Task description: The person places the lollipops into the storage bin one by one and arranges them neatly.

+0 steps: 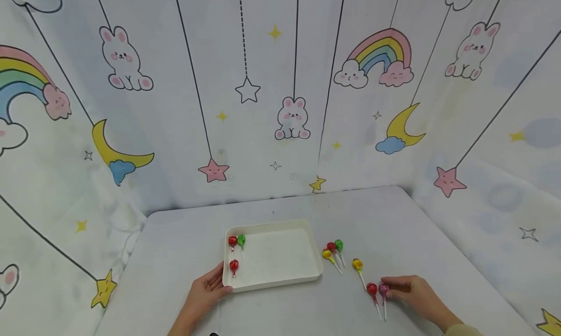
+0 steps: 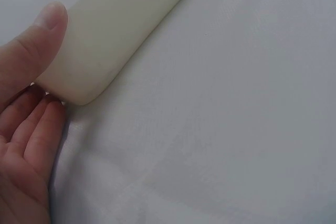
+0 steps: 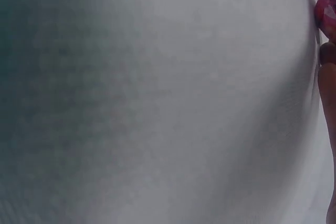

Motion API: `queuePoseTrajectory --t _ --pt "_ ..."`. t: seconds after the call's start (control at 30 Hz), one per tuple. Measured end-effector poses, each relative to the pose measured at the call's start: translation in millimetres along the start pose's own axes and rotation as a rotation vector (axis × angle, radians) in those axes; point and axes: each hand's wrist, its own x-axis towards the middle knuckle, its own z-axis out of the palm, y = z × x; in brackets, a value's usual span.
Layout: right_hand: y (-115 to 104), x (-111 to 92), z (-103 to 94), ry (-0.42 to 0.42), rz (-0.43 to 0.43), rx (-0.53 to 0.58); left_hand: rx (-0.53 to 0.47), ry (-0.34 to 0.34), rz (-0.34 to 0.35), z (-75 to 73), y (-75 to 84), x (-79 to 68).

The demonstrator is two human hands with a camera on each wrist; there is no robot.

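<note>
In the head view, my left hand (image 1: 206,293) grips the near left corner of a white tray (image 1: 280,283). Its thumb (image 2: 50,27) lies on the rim, and the other fingers curl against the outer wall. Inside the tray, along its left side, are two red lollipops (image 1: 233,240) and a green lollipop (image 1: 241,240). My right hand (image 1: 412,293) pinches a purple lollipop (image 1: 383,289) by its wrapped head, thumb and forefinger on either side. Close to its left lies another red lollipop (image 1: 372,289). The right wrist view catches only finger edges and pink wrappers (image 3: 326,14).
Between tray and right hand lies a yellow lollipop (image 1: 357,265). Just right of the tray, a red lollipop (image 1: 331,247), a second green lollipop (image 1: 339,245) and another yellow lollipop (image 1: 327,253) cluster together. A printed cloth wall (image 1: 258,146) rises behind the white table (image 1: 184,238).
</note>
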Motion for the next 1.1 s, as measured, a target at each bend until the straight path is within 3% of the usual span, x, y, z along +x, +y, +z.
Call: queuePoseTrajectory --t 0.2,0.37,0.67,0.8,0.93,1.1 --pt "0.9 2.4 2.5 0.014 -0.001 -0.066 0.012 0.004 -0.009 -0.6 -0.4 -0.1" --pt "0.6 3.8 -2.0 -0.005 -0.024 -0.045 0.014 -0.005 -0.004 -1.7 -2.5 0.7" --pt "-1.6 20.5 -34.2 -0.088 -0.071 0.071 0.009 -0.011 0.001 -1.5 -4.8 3.3" --pt "-14.5 37.8 -55.2 -0.163 -0.096 0.136 0.012 -0.012 0.008 -1.2 -4.7 3.5" --pt "-37.4 63.1 -70.4 -0.228 -0.135 0.12 0.004 -0.013 0.006 -2.4 -3.4 3.1" --pt "-71.4 95.3 -63.3 -0.28 -0.177 0.069 0.006 -0.029 0.013 -3.3 -2.8 2.4"
